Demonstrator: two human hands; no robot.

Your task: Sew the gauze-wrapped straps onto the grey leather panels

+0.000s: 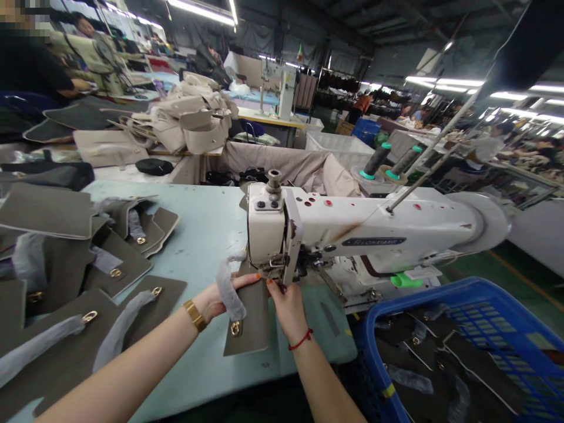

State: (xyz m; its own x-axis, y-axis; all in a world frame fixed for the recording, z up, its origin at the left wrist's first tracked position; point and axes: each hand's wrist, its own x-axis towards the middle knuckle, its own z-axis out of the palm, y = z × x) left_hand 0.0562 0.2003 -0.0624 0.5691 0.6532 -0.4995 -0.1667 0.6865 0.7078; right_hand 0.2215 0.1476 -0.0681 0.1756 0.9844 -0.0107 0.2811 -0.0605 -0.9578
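Note:
A grey-brown bag panel (253, 323) lies on the sewing table, its far end under the head of a white sewing machine (267, 229). Across its left side curls a plastic-wrapped strap handle (228, 288) with a gold metal fitting (236, 328) at the near end. My left hand (220, 296) lies partly behind the handle, its index finger stretched flat on the panel near the needle area. At the panel's right edge, my right hand (288, 305) pinches close to the presser foot; some of its fingers are hidden. The needle itself cannot be made out.
Similar panels with wrapped handles (127, 323) are heaped on the table's left. A blue basket (374, 335) at the lower right holds more. Thread cones (376, 160) stand behind the machine. Beige bags (198, 126) are piled beyond, and a person (35, 64) sits far left.

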